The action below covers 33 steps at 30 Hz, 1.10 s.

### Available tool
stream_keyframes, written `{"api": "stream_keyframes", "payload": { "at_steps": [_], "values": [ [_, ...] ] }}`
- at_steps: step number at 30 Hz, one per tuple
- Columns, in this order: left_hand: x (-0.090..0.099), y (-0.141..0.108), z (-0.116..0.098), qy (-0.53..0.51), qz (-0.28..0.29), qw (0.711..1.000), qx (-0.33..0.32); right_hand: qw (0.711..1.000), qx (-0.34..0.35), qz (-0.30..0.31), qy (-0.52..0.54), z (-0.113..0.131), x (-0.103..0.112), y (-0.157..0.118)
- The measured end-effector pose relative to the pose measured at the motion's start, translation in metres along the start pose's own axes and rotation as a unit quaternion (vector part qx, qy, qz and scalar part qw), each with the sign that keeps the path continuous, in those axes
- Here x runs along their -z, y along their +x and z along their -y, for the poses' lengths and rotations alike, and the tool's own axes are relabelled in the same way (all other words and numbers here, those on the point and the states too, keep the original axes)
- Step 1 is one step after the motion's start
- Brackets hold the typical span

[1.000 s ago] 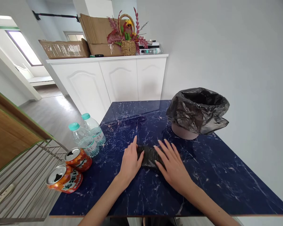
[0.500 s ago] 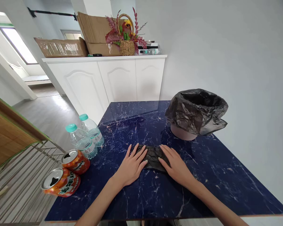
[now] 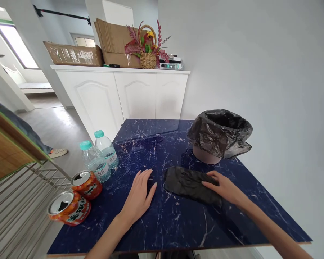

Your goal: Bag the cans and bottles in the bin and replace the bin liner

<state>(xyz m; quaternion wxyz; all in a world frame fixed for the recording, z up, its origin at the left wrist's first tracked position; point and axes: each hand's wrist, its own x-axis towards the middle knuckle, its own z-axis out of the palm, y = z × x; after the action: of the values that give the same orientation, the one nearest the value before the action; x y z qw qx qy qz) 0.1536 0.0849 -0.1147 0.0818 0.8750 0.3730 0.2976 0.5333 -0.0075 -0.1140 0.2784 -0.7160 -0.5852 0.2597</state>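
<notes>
A folded black plastic bag [image 3: 190, 183] lies as a flat strip near the middle of the blue marbled table [image 3: 167, 223]. My right hand [image 3: 223, 187] grips its right end, thumb on top and the other fingers at the far edge. To the left of the bag, apart from it, my left hand [image 3: 139, 198] rests on the tabletop with fingers stretched out and thumb spread, holding nothing. Beyond my right hand stands a bin [image 3: 205, 154] lined with another black plastic bag [image 3: 218, 135], whose mouth is open and folded over the rim.
Two orange drink cans [image 3: 70, 208] and two clear bottles with teal caps [image 3: 95, 162] line the left table edge, beside a metal rack [image 3: 29, 201]. A white cabinet [image 3: 97, 93] behind holds cardboard boxes [image 3: 75, 54] and a flower basket [image 3: 148, 60]. A person's leg [image 3: 24, 129] shows at left.
My left hand has come off the bag and moved left onto the table. My right hand has moved right, and the bag now lies slanted and more exposed. A person's leg has appeared at left.
</notes>
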Motion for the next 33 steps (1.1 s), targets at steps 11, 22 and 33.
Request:
{"api": "stream_keyframes", "payload": {
  "at_steps": [11, 22, 33],
  "values": [
    [-0.002, -0.002, 0.002, -0.031, 0.012, 0.999, 0.025, 0.985, -0.112, -0.134, 0.000, -0.136, 0.110, -0.006],
    [-0.003, 0.000, 0.002, -0.007, 0.029, 0.999, 0.021, 0.932, -0.024, -0.237, -0.272, -0.082, 0.010, 0.002],
    [-0.003, 0.002, 0.001, 0.008, 0.031, 0.999, 0.006, 0.927, -0.028, -0.184, -0.327, -0.101, -0.006, 0.006]
  ]
}}
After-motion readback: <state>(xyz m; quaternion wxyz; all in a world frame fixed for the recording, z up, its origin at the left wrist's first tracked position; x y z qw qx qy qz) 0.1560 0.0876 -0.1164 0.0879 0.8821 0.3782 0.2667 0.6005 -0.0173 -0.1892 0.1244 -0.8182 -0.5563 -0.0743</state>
